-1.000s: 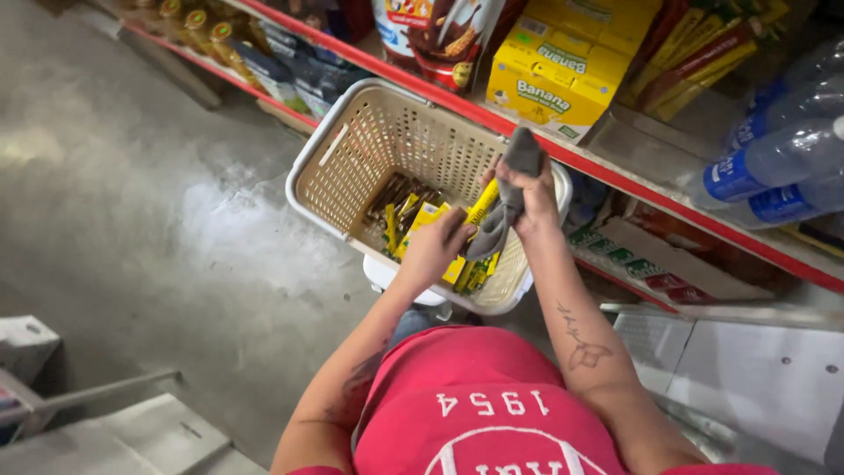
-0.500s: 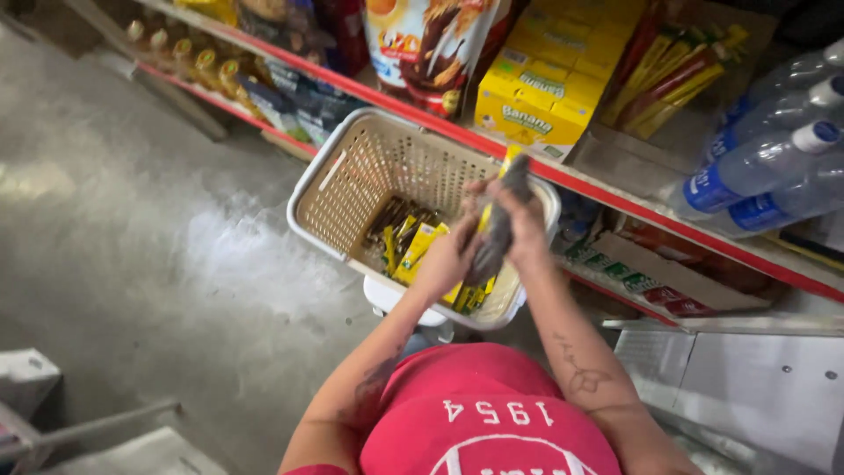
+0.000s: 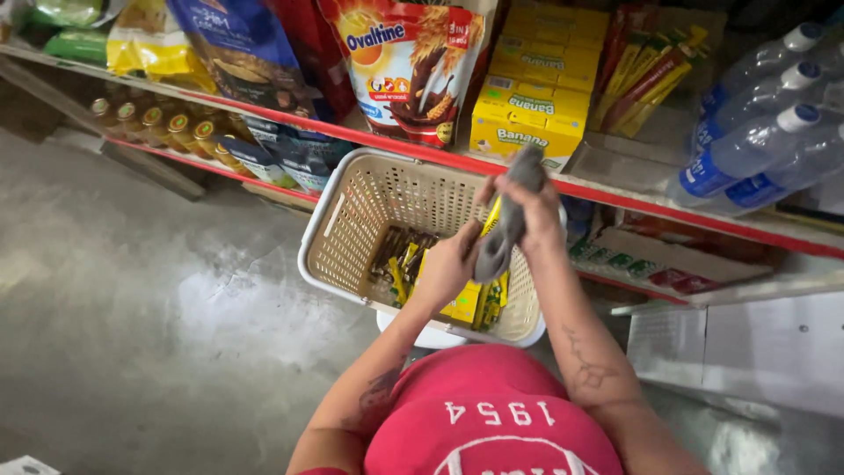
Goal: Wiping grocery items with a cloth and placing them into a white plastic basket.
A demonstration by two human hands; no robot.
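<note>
Both hands over cream basket [image 3: 338,230] — right hand [image 3: 538,209] clamped on grey cloth [image 3: 510,220]. Left hand [image 3: 453,264] closed round yellow packet [image 3: 463,301], cloth's lower end touching it.

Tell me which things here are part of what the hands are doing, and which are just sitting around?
In use:
left hand
right hand
grey cloth, held by both hands
yellow packet, under the left hand
basket of packets below

Just about:
yellow boxes
water bottles
big pouch
oil bottles
floor
</note>
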